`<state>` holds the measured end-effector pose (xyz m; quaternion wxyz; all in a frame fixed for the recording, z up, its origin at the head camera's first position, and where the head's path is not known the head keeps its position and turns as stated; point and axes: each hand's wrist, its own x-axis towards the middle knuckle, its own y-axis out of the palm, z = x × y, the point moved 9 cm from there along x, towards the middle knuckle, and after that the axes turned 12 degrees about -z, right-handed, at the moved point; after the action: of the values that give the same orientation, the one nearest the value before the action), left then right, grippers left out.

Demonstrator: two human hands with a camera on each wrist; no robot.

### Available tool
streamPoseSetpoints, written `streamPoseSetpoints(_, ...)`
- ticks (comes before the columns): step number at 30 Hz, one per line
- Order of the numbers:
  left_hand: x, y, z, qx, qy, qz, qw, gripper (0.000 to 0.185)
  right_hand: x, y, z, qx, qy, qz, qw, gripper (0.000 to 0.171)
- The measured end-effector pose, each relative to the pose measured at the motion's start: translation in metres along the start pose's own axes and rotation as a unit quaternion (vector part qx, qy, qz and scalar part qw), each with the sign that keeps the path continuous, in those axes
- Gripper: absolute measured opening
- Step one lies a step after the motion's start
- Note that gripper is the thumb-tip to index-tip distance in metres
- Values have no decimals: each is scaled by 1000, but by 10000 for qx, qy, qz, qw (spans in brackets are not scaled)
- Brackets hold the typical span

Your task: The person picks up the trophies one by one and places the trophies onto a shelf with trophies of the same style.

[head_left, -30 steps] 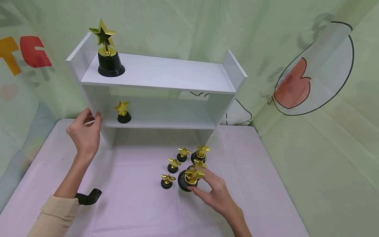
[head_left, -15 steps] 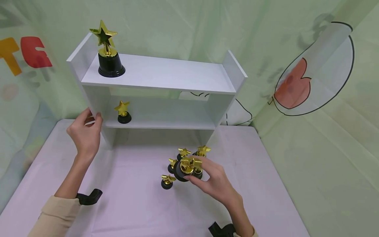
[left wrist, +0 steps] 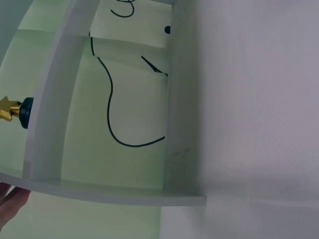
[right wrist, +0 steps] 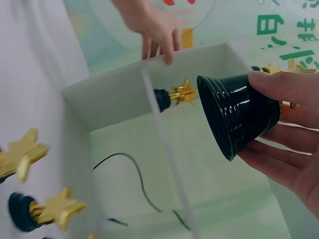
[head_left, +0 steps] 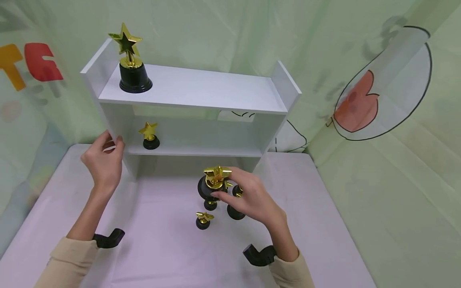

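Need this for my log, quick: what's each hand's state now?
Left hand: closed, gripping the white shelf at its side.
Right hand: closed, holding a gold-star trophy.

Head view: above, facing forward-down. Wrist views: nearer, turned sideways. All share shelf unit (head_left: 201, 89).

The person's right hand (head_left: 250, 196) has carried the large gold star trophy with a round black base (head_left: 216, 182) leftward, nearer the white shelf unit (head_left: 212, 88). More beige right sleeve (head_left: 292, 273) now shows.

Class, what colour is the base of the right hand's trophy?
The base is black, shown best in the right wrist view.
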<state>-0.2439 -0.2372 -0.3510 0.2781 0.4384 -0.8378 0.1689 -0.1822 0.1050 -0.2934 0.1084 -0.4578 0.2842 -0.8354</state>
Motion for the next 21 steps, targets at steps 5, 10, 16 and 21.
streamPoseSetpoints(5, 0, -1, 0, -2, -24, 10, 10000, 28, 23, 2, 2, 249, -51, 10, 9997, 37)
streamPoseSetpoints(10, 1, -1, 2, 24, -7, -11, 10000, 29, 44, 2, 6, 306, -161, -24, 9994, 36)
streamPoseSetpoints(16, 0, -1, 2, -35, -35, -54, 10000, 29, 68, 1, 12, 372, -340, -58, 9987, 37)
streamPoseSetpoints(21, -1, -2, 1, -90, -59, -105, 9999, 28, 87, -2, 18, 339, -581, -100, 9977, 37)
